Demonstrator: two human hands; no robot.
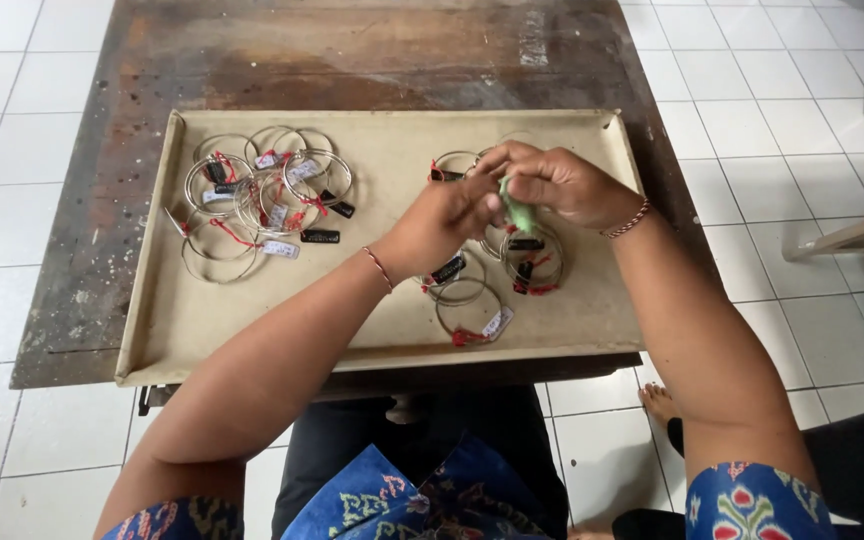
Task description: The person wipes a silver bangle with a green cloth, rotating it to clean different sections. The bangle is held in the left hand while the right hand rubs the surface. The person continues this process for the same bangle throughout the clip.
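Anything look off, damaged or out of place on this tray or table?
Nothing odd on the tray: tagged silver bangles lie in two loose heaps, left and right. The left hand and right hand pinch a small green piece. Only the wooden table looks worn and stained.

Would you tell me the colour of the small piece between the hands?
Light green piece, seen in the head view.

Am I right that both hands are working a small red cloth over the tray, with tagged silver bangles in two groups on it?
Not quite: the head view shows the cloth is light green, not red. The left hand and right hand do hold it over the tray, with tagged silver bangles in two groups.
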